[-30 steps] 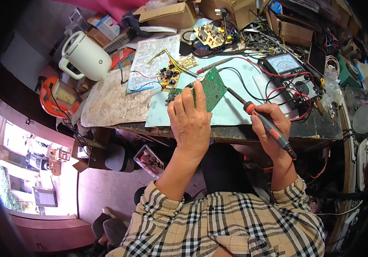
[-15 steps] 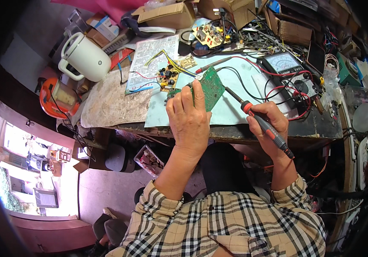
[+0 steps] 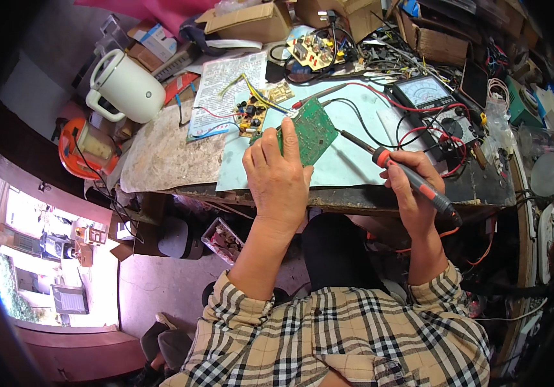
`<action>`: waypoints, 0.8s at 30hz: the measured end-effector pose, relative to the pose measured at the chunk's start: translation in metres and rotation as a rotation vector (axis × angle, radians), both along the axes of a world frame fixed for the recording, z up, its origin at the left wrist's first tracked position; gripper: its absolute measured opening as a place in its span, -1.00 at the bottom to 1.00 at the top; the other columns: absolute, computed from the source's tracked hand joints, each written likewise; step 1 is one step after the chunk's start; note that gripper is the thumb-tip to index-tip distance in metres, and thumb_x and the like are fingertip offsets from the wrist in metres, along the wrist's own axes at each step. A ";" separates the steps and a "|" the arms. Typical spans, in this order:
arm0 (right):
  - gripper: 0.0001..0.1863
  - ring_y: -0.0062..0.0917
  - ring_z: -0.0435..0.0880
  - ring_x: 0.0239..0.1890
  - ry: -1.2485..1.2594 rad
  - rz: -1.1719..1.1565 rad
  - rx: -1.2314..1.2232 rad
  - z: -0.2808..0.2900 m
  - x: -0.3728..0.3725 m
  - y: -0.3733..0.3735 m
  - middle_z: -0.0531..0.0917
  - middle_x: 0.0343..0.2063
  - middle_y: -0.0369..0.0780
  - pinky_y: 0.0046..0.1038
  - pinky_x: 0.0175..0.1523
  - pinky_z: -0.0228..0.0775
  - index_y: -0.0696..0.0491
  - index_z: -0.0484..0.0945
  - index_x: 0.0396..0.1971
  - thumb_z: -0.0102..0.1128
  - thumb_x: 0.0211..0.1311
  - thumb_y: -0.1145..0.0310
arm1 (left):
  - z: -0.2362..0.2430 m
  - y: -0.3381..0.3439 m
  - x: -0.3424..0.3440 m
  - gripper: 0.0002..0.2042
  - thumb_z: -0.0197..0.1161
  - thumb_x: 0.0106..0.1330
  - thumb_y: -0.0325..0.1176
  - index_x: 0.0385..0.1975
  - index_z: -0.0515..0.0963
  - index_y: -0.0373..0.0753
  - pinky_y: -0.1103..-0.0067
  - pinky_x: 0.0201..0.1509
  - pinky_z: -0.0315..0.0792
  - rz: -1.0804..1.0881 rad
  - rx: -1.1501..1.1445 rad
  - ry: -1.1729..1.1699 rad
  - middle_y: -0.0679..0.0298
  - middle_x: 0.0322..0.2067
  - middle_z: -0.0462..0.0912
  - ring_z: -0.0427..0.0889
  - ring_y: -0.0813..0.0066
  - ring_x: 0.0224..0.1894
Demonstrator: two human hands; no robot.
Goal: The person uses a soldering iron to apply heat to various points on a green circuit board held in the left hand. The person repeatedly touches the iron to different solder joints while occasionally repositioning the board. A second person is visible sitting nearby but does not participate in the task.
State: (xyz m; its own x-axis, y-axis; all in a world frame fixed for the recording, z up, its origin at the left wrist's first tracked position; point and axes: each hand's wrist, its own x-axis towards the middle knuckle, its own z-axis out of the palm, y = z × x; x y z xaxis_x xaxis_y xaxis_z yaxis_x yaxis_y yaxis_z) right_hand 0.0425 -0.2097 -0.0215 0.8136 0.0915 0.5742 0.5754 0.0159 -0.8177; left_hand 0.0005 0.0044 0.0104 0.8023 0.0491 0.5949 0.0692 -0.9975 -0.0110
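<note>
My left hand (image 3: 275, 177) grips a green circuit board (image 3: 316, 134) tilted over a pale blue sheet (image 3: 361, 168), with a finger beside a white connector and its wires. My right hand (image 3: 417, 187) is closed around a soldering iron (image 3: 401, 172) with a black and red handle; its tip is at the board's right edge, whether touching I cannot tell. Behind the board lie a tan component board (image 3: 251, 109) with coloured wires and a test probe (image 3: 322, 95). An analogue multimeter (image 3: 422, 91) with tangled red and black leads sits to the right.
A cream kettle (image 3: 123, 87), an orange container (image 3: 78, 148) and a printed paper (image 3: 222, 74) are at the left. Cardboard boxes (image 3: 248, 19), another board (image 3: 316, 51) and heaped cables line the back. A seated person's legs (image 3: 164, 342) show at the lower left.
My left hand and the green board have shifted slightly left. My right hand has moved a little right, and the iron's handle has moved right with it.
</note>
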 end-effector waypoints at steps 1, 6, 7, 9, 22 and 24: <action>-0.85 -0.67 0.65 -0.42 0.003 0.001 -0.012 -0.001 0.000 0.000 0.64 -0.34 -0.21 -0.67 -0.32 0.48 0.24 0.57 -0.19 0.19 0.32 0.48 | 0.000 0.001 0.001 -0.10 0.59 -0.13 -0.24 0.30 0.29 -0.29 0.27 0.20 0.25 0.001 -0.005 0.005 0.05 0.09 0.33 0.36 0.09 0.10; -0.83 -0.64 0.68 -0.41 -0.036 -0.034 -0.173 0.003 0.000 -0.004 0.65 -0.35 -0.20 -0.65 -0.32 0.51 0.24 0.57 -0.19 0.14 0.36 0.45 | 0.002 0.007 0.002 -0.10 0.59 -0.13 -0.25 0.30 0.28 -0.30 0.28 0.20 0.25 0.002 -0.039 0.032 0.06 0.08 0.34 0.37 0.09 0.10; -0.83 -0.64 0.68 -0.41 -0.037 -0.022 -0.162 0.002 0.001 -0.004 0.66 -0.35 -0.20 -0.65 -0.32 0.51 0.24 0.57 -0.19 0.13 0.36 0.45 | 0.003 0.007 0.001 -0.10 0.59 -0.12 -0.25 0.30 0.28 -0.30 0.28 0.20 0.25 0.001 -0.043 0.034 0.06 0.08 0.34 0.37 0.10 0.10; -0.83 -0.64 0.68 -0.42 -0.040 0.001 -0.143 0.002 0.002 -0.002 0.66 -0.35 -0.21 -0.65 -0.33 0.51 0.24 0.57 -0.19 0.12 0.36 0.45 | 0.004 0.006 0.001 -0.10 0.59 -0.12 -0.25 0.30 0.28 -0.30 0.28 0.19 0.25 0.000 -0.048 0.037 0.06 0.07 0.34 0.37 0.10 0.10; -0.84 -0.66 0.68 -0.41 -0.067 -0.012 -0.186 0.002 0.004 -0.002 0.67 -0.36 -0.23 -0.64 -0.31 0.52 0.24 0.57 -0.18 0.15 0.35 0.47 | 0.000 0.009 0.001 -0.09 0.56 -0.11 -0.26 0.33 0.25 -0.28 0.25 0.27 0.21 -0.028 -0.090 0.039 0.01 0.09 0.31 0.32 0.07 0.16; -0.84 -0.66 0.67 -0.42 -0.077 -0.017 -0.177 0.001 0.004 -0.002 0.67 -0.37 -0.23 -0.64 -0.31 0.52 0.24 0.57 -0.18 0.15 0.34 0.47 | -0.002 0.010 0.001 -0.08 0.56 -0.11 -0.27 0.33 0.24 -0.26 0.23 0.28 0.20 -0.039 -0.116 0.033 0.01 0.09 0.30 0.31 0.05 0.17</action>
